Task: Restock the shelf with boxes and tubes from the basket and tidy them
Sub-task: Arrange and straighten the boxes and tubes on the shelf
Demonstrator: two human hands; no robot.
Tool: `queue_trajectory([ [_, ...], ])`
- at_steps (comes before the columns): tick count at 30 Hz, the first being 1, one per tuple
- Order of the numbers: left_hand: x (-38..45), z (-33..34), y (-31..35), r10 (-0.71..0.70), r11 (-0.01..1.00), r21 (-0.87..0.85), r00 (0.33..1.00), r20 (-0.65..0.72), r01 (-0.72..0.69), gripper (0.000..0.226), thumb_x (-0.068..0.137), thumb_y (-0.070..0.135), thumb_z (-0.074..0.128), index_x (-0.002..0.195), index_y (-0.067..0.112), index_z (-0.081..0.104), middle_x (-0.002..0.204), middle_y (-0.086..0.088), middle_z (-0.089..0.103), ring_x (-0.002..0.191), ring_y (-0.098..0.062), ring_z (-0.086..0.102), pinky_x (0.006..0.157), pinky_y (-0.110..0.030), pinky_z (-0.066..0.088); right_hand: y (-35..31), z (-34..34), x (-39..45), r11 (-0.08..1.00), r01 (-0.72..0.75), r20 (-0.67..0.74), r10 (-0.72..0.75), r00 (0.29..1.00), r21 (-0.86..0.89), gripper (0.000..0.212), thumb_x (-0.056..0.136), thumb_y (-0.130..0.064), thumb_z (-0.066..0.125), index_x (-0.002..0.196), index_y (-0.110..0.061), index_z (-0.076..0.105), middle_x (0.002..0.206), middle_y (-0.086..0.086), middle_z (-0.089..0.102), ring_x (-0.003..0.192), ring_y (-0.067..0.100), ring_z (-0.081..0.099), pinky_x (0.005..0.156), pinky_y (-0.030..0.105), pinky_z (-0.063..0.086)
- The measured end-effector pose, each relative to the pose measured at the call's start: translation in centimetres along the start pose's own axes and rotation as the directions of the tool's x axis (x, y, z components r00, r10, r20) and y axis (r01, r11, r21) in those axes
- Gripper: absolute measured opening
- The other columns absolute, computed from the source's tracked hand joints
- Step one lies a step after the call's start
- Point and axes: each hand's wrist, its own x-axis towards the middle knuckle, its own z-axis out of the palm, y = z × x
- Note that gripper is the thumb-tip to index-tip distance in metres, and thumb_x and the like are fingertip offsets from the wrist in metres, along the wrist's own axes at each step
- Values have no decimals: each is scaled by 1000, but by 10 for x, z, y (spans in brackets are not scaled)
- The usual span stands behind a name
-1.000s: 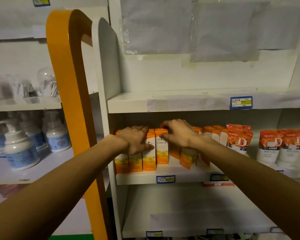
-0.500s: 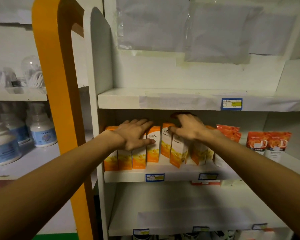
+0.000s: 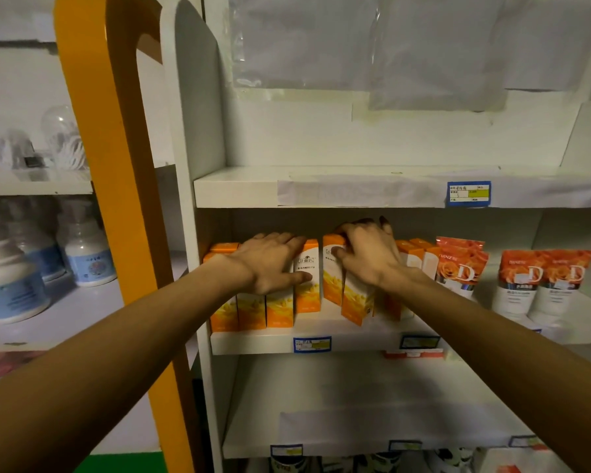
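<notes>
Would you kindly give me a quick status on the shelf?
Left hand flat on the orange boxes. Right hand gripping a tilted box. Tubes stand beside; nothing blocking.

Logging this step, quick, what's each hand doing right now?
Left hand: open, flat against the orange boxes.
Right hand: fingers curled over a tilted box, gripping it.
</notes>
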Motion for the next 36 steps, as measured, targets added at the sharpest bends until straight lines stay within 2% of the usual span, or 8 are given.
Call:
queue_trajectory([
  [5, 1, -2, 3, -8, 1000, 13, 1000, -11, 8, 81, 95, 65, 43, 158, 22, 16, 162, -5, 27, 146, -27, 29, 119, -41, 23, -1, -6, -6, 998, 37, -55, -35, 998, 40, 45, 91, -40, 55, 132, -23, 55, 123, 4, 66, 123, 25, 53, 118, 47, 21],
  [9, 4, -1, 4, -17, 1000, 20, 1000, -20, 18, 81, 94, 65, 46, 158, 23, 19, 160, -7, 30, 144, -28, 33, 117, -42, 27, 1, -6, -13, 985, 76, -30, -72, 997, 156, 46, 91, -34, 59, 135, -24, 53, 129, 5, 61, 125, 23, 49, 115, 42, 26],
  [15, 5, 2, 2, -18, 1000, 24, 999, -35, 19, 82, 91, 63, 53, 155, 22, 23, 151, -6, 39, 134, -27, 44, 111, -40, 35, 6, -5, -15, 965, 165, 3, -169, 986, 202, 46, 95, -31, 58, 139, -26, 50, 139, 0, 55, 132, 19, 44, 115, 40, 25],
  [20, 5, 3, 2, -18, 1000, 12, 999, -47, 19, 81, 90, 61, 56, 154, 21, 25, 147, -6, 43, 131, -26, 46, 110, -40, 36, 8, -11, -16, 952, 192, -30, -190, 981, 238, 44, 96, -30, 58, 139, -25, 51, 138, 0, 57, 131, 18, 46, 111, 37, 29],
  [24, 6, 3, 3, -25, 1000, -11, 999, -46, 25, 81, 89, 62, 58, 152, 22, 27, 145, -6, 45, 129, -25, 47, 107, -39, 39, 7, -15, -13, 937, 205, -27, -205, 978, 282, 44, 95, -31, 61, 138, -27, 52, 135, -1, 59, 126, 18, 52, 108, 42, 42],
  [28, 6, 4, 3, -32, 999, -10, 998, -62, 32, 78, 89, 62, 57, 150, 22, 29, 144, -6, 46, 128, -26, 48, 107, -40, 39, 5, -21, -11, 917, 188, -43, -184, 982, 352, 43, 94, -28, 62, 136, -26, 54, 133, -1, 61, 121, 17, 56, 100, 36, 49],
  [32, 8, 6, 4, -46, 999, -4, 995, -90, 46, 77, 90, 62, 56, 150, 22, 29, 145, -6, 45, 129, -25, 48, 107, -40, 39, 6, -16, -15, 890, 200, -79, -184, 980, 409, 42, 93, -25, 64, 134, -27, 56, 132, -2, 61, 119, 15, 58, 96, 35, 52],
  [36, 10, 8, 5, -54, 999, -9, 993, -107, 53, 78, 90, 64, 55, 149, 22, 29, 143, -5, 46, 128, -25, 49, 105, -39, 40, 10, -12, -20, 874, 194, -75, -180, 981, 445, 41, 94, -23, 64, 134, -26, 56, 130, -2, 62, 115, 15, 60, 95, 38, 55],
])
